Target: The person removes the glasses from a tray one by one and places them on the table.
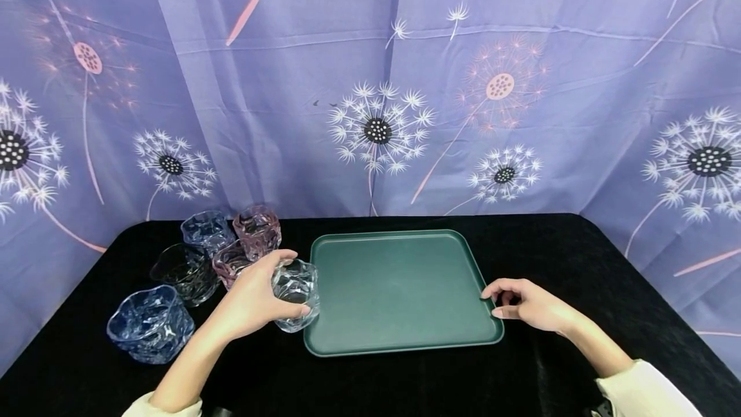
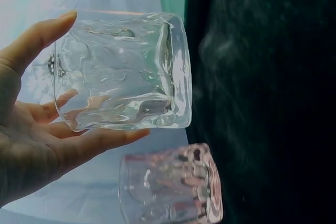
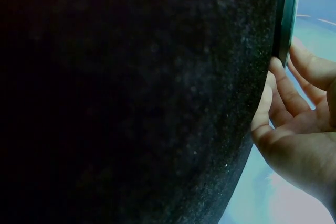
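Note:
My left hand (image 1: 255,298) grips a clear wavy glass (image 1: 300,285) between thumb and fingers, beside and partly over the left rim of a green tray (image 1: 399,288). In the left wrist view the glass (image 2: 121,77) is upright, its thick base free of the fingers, with a pinkish glass (image 2: 173,184) beyond it. At the tray's lower right side my right hand (image 1: 532,304) pinches the rim with thumb and fingertips. The right wrist view shows those fingers at the tray's edge (image 3: 287,19).
Left of the tray stand two blue glasses (image 1: 152,324) (image 1: 207,231), a dark clear glass (image 1: 186,273) and two pink glasses (image 1: 258,230) (image 1: 228,262). Black cloth (image 1: 417,381) covers the table. A purple dandelion-print curtain (image 1: 301,127) hangs behind it.

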`<state>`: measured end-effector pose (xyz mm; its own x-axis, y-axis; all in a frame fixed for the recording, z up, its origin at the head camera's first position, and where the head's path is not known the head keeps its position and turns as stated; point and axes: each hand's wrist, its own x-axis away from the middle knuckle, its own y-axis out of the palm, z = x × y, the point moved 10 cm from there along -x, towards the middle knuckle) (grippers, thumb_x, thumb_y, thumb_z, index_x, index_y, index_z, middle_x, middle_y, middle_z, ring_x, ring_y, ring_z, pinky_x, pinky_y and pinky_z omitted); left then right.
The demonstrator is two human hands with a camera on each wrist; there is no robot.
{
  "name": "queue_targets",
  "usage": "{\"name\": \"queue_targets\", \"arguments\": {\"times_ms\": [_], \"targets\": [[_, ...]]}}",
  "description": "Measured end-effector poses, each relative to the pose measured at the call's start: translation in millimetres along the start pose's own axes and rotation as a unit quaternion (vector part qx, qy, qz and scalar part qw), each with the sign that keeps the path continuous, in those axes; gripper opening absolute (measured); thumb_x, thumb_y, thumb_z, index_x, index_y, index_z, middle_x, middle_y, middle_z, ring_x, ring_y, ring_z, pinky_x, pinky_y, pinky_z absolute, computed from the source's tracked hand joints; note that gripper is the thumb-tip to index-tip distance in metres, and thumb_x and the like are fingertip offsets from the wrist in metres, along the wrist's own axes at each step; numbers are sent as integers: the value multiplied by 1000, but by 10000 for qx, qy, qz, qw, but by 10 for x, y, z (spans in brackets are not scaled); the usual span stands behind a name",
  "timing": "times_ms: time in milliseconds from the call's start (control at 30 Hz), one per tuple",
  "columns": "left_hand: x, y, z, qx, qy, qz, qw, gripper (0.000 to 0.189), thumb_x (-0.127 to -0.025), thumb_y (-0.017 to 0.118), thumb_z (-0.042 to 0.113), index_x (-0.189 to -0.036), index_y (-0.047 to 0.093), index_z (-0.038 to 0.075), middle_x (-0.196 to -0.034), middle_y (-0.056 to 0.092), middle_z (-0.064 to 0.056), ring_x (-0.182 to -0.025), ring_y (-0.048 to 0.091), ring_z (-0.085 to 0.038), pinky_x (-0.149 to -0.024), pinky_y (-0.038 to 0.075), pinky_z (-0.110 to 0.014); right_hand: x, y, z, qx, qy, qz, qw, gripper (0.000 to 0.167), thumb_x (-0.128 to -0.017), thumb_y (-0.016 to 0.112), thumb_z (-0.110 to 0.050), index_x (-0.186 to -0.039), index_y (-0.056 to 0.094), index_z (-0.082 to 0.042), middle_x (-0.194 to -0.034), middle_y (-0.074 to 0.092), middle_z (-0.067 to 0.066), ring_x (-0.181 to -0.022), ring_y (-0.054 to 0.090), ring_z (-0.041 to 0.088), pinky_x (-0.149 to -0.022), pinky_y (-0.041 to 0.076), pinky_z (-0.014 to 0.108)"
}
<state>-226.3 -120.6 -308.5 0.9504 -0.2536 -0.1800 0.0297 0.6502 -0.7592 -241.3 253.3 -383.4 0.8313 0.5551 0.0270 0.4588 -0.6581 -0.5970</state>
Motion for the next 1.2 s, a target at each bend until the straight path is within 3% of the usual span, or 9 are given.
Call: {"name": "queue_targets", "arguments": {"times_ms": [533, 1200], "targets": [[279, -283, -258, -209, -389, 24, 9990, 83, -60, 83, 41, -126, 46, 7, -121, 54, -14, -107, 51, -36, -80, 43, -52, 2, -8, 0, 33, 75, 6, 10000, 25, -84, 63, -7, -106, 58, 3, -80, 52, 6, -70, 49, 8, -57, 45, 23], [515, -429, -610, -567, -891, -52, 9944, 89, -60, 81, 44, -128, 42, 2, -124, 50, -21, -109, 46, -43, -79, 40, -57, 0, -1, 14, 14, 88, -27, 10000, 24, -84, 62, -6, -106, 58, 3, -81, 52, 7, -70, 48, 9, -58, 45, 24]]}}
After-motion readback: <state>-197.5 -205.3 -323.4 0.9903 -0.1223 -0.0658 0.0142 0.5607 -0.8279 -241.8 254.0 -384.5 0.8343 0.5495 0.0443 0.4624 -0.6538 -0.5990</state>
